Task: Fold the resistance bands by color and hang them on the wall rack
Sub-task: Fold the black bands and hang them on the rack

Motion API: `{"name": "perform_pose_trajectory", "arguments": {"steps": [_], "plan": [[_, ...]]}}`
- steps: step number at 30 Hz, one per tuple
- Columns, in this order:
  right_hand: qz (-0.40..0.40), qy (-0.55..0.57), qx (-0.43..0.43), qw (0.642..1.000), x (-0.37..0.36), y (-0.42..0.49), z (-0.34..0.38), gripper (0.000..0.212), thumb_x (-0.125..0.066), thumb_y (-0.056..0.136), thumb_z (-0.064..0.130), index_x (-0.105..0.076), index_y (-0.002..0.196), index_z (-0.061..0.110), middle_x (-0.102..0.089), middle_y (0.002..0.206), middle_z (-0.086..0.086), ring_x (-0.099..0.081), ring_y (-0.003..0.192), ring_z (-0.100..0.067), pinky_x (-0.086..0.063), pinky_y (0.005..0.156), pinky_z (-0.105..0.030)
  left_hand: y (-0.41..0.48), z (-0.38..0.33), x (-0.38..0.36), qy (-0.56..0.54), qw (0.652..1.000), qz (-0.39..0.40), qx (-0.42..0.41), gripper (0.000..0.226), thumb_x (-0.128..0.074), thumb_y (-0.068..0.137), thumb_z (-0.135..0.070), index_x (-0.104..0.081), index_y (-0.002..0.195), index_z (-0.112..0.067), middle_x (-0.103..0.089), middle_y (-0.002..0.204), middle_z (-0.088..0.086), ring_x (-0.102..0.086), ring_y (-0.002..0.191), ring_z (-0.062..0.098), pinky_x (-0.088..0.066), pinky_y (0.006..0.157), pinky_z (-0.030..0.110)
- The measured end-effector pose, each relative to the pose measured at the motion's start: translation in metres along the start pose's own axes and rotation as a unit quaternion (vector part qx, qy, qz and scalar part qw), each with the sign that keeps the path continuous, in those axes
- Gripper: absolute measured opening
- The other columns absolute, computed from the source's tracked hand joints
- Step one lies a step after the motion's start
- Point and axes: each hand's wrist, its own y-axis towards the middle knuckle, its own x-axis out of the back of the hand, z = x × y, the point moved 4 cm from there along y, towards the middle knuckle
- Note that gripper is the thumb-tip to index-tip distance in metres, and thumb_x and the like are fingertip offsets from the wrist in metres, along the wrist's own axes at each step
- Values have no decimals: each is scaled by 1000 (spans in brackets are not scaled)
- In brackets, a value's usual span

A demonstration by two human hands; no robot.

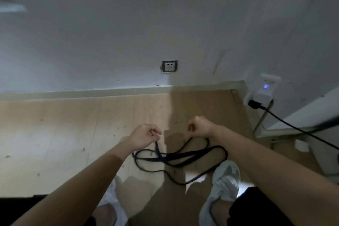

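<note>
A long black resistance band (180,158) lies in loose loops on the wooden floor in front of my feet. My left hand (145,135) pinches one strand of it and lifts it off the floor. A little to the right, my right hand (199,127) has its fingers curled round another strand, which hangs down into the loops. Both hands are held over the floor, about a hand's width apart. No wall rack shows in this view.
A white wall with a socket (169,66) stands ahead, a skirting board at its foot. At the right a white plug-in device (264,90) with a blue light holds a black cable (293,126). My grey shoes (225,180) stand below the band.
</note>
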Motion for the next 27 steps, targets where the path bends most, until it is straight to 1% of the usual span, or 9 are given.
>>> {"name": "perform_pose_trajectory", "arguments": {"steps": [2, 5, 8, 10, 15, 19, 22, 24, 27], "plan": [[40, 3, -15, 999, -40, 10, -11, 18, -74, 86, 20, -73, 102, 11, -68, 93, -4, -64, 89, -20, -45, 70, -25, 1, 29, -28, 8, 999, 12, 34, 10, -69, 90, -17, -74, 97, -22, -73, 94, -3, -69, 83, 7, -57, 82, 31], [74, -15, -26, 997, -95, 21, -26, 23, -75, 81, 33, -65, 99, 22, -67, 96, 0, -65, 92, -23, -55, 76, -34, -1, 60, -67, 82, 995, 37, 38, 31, -71, 90, -23, -66, 120, -22, -66, 118, -3, -64, 110, 17, -50, 94, 29], [76, -30, -5, 997, -141, 24, -34, 60, -76, 81, 37, -55, 135, 21, -59, 131, -6, -57, 119, -29, -52, 95, -42, 0, 82, -97, 194, 978, 76, 0, 62, -68, 89, -35, -47, 146, -27, -44, 152, -3, -37, 139, 24, -33, 112, 39], [84, -52, -11, 995, -164, 25, -42, 72, -72, 86, 33, -40, 150, 19, -45, 148, -6, -41, 135, -32, -44, 105, -45, 0, 94, -111, 276, 954, 119, -6, 70, -63, 91, -42, -34, 153, -31, -30, 160, -7, -25, 144, 27, -27, 115, 47], [67, -163, -8, 984, -177, 31, -51, 45, -59, 92, 17, -46, 135, 16, -46, 139, -7, -36, 134, -32, -29, 112, -47, -4, 107, -118, 487, 866, 106, -40, 50, -58, 93, -47, -52, 140, -31, -48, 137, 3, -39, 130, 32, -30, 109, 49], [82, -163, -19, 983, -183, 33, -58, 45, -56, 90, 7, -48, 134, 15, -43, 140, -9, -35, 133, -31, -40, 103, -44, -6, 111, -120, 531, 842, 69, -58, 35, -53, 96, -39, -59, 128, -26, -51, 130, 7, -45, 123, 33, -36, 101, 49], [89, -122, -20, 988, -185, 33, -57, 48, -56, 89, 4, -49, 135, 14, -46, 139, -8, -37, 130, -29, -46, 94, -40, -5, 116, -121, 529, 845, 76, -29, 33, -49, 99, -39, -60, 126, -24, -48, 133, 8, -43, 125, 32, -37, 102, 47], [91, -108, -17, 990, -182, 32, -55, 33, -59, 90, 8, -58, 122, 13, -56, 126, -8, -49, 118, -27, -47, 85, -35, -4, 112, -117, 513, 855, 72, -26, 35, -49, 99, -43, -64, 123, -23, -50, 132, 6, -42, 126, 31, -37, 105, 47], [95, -89, -18, 991, -172, 30, -48, 18, -62, 92, 11, -66, 110, 9, -67, 107, -10, -62, 96, -26, -55, 79, -37, 4, 97, -98, 386, 919, 79, -13, 31, -54, 97, -46, -69, 113, -26, -58, 124, -1, -47, 120, 25, -41, 103, 43]]}}
